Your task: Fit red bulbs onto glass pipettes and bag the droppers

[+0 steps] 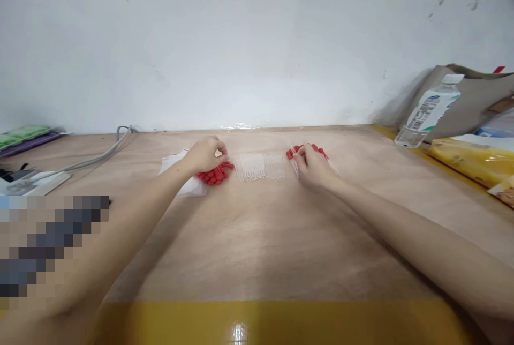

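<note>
My left hand [205, 154] hovers at the pile of small red rubbery caps [213, 174], which lies partly on a white plastic bag [193, 188]. Its thumb and fingers are bent together; whatever they pinch is too small to make out. Mid-table, thin clear plastic tubes [252, 167] lie side by side in a row. To the right of them, my right hand [314, 165] is closed in a pinch on what looks like a thin clear tube. Beneath and behind that hand sits a row of red-tipped pieces [320, 151], partly hidden by the fingers.
A water bottle [431, 112] leans against a grey-brown bag [466, 101] at the right, behind a yellow package [474, 160]. On the left are a grey cable [100, 158] and green-and-purple packs [28, 139]. A white wall [257, 45] closes off the table's back edge.
</note>
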`<state>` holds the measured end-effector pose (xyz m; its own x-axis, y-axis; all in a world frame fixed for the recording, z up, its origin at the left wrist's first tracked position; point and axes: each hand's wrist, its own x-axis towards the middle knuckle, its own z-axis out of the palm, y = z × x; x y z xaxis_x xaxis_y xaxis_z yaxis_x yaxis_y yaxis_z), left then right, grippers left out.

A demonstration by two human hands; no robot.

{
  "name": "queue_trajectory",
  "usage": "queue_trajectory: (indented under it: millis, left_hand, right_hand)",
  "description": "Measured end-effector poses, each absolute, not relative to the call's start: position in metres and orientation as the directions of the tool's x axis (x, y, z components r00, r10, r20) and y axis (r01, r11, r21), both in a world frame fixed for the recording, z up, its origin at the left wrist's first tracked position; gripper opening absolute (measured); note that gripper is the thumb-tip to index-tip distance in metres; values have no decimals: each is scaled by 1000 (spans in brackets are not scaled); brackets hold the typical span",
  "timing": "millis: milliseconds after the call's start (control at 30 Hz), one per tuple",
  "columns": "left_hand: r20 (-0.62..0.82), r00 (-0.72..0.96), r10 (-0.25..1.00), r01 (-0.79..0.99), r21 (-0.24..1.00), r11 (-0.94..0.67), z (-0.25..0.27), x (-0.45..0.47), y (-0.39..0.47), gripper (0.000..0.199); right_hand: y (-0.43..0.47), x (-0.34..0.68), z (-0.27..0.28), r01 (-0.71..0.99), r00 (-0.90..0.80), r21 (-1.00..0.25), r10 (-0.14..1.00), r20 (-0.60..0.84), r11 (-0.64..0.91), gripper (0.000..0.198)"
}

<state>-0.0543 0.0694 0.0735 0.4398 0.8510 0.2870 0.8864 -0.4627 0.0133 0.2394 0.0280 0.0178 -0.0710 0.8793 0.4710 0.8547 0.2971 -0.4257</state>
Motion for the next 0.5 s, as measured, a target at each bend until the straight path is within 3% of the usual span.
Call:
queue_trajectory:
  millis: [67, 200, 333, 500]
  left_hand:
    - [156, 500, 852, 862, 11, -508, 76, -55, 86, 21]
    - [-45, 577, 815, 816, 14, -577, 72, -48, 106, 24]
    - [-88, 566, 820, 818, -64, -571, 65, -40, 112, 24]
    - [-89, 539, 837, 829, -120, -547, 64, -36, 108, 18]
  right_hand:
    - [13, 235, 1, 787, -221, -388, 807, 548, 480, 20]
    - [-10, 234, -20, 707, -352, -282, 669, 655, 648, 27]
    - [-17, 241, -22, 656, -360, -219, 554, 750, 722, 27]
    - [-13, 244, -21, 669, -362, -192, 541, 759, 718, 25]
